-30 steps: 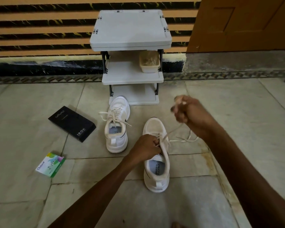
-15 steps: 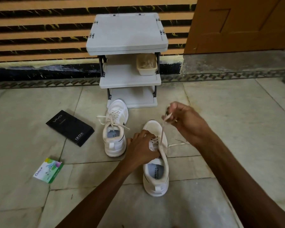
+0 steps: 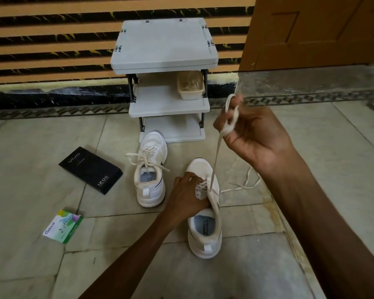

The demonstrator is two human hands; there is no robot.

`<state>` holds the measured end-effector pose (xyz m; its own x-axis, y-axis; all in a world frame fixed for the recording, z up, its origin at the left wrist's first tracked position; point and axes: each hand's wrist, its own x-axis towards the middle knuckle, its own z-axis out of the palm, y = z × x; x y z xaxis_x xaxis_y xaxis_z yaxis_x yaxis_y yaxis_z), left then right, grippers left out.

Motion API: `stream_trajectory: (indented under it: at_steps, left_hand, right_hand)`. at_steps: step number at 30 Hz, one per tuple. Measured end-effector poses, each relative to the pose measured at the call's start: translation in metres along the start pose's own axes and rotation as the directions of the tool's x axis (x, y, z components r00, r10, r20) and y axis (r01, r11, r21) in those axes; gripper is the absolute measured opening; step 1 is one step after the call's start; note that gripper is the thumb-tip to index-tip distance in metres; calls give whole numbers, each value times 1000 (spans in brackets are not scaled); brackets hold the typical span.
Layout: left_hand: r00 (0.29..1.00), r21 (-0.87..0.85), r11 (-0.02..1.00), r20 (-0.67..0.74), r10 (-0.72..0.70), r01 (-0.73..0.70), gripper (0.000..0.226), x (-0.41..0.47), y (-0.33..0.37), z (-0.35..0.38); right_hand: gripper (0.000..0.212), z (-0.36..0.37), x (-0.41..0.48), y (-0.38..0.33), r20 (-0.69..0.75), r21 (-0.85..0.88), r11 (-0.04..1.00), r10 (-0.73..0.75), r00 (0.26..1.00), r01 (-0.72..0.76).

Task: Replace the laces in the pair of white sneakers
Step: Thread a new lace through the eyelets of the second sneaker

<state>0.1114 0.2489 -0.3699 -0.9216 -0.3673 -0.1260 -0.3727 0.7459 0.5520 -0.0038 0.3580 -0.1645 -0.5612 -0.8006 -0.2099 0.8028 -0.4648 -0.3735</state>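
My left hand (image 3: 185,198) gripping near white mesh sneaker (image 3: 205,244) at tongue and eyelets, pinning it on tiled stone floor (image 3: 268,266). Sneaker lying long axis front-to-back, toe pointing away toward grey plastic shoe rack (image 3: 164,44), heel toward me. My right hand (image 3: 257,137) hovering above toe, fingers curling round flat cream lace (image 3: 216,154) looped over them. Lace running taut down to eyelets, loose end trailing on floor at right. Second white sneaker (image 3: 150,190), laced, standing just left, toe pointing same way.
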Motion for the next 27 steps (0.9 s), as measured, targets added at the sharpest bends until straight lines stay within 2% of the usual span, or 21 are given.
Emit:
stream_trajectory:
  at_steps: [2,3,5,6,7,10,12,13,14,17,19,21,22,26,27]
  left_hand:
    - [1000,-37,999,-9,-15,15,67,0,-1,0]
    - [999,-63,998,-14,-29,28,66,-1,-1,0]
    - [999,-124,991,-20,-49,46,64,-1,-2,-1]
    - [998,-149,987,-24,-56,52,64,-2,-1,-2]
    - [998,-166,984,-27,-63,58,65,-2,0,-2]
    - [997,-179,981,-29,-78,72,66,-3,2,-3]
    - [997,-178,981,-24,-78,73,65,-4,4,-3]
    - [997,-177,981,-20,-79,75,64,-4,4,-4]
    - [996,-178,981,-17,-83,79,63,-5,5,-5]
    - [994,-193,976,-12,-107,103,62,-5,5,-7]
    - [991,-201,971,-8,-131,127,61,-6,6,-9]
    - [985,-207,964,-5,-170,165,57,-7,7,-13]
    - [981,-214,959,-11,-195,188,54,-7,8,-16]
    - [953,-260,931,-88,-289,258,22,-8,9,-24]
    - [950,-265,927,-90,-299,267,20,-8,9,-25]
  right_hand:
    - [10,-20,-2,-2,-40,-284,958,16,999,-27]
    - [14,-34,-2,0,-86,-501,865,-4,996,-40]
    - [25,-69,-3,8,-197,-855,500,-68,978,-138]
    - [26,-88,-3,14,-258,-928,304,-105,960,-216]
    - [25,-108,-2,19,-319,-943,148,-136,938,-299]
    - [18,-162,0,34,-478,-842,-208,-143,867,-498]
    - [14,-187,1,42,-506,-682,-534,-150,849,-501]
    - [21,-196,1,45,-491,-601,-652,-155,857,-462]
    - [27,-204,1,47,-477,-544,-725,-147,866,-422]
    - [32,-218,5,45,-394,-479,-804,-161,905,-352]
    - [23,-220,10,41,-233,-520,-779,-267,935,-352]
    - [15,-219,16,35,-57,-617,-716,-373,926,-326]
    - [16,-219,19,32,-13,-642,-704,-386,922,-304]
    - [19,-226,28,24,-11,-503,-824,-296,955,-262]
    - [18,-228,30,24,-18,-471,-840,-297,955,-270]
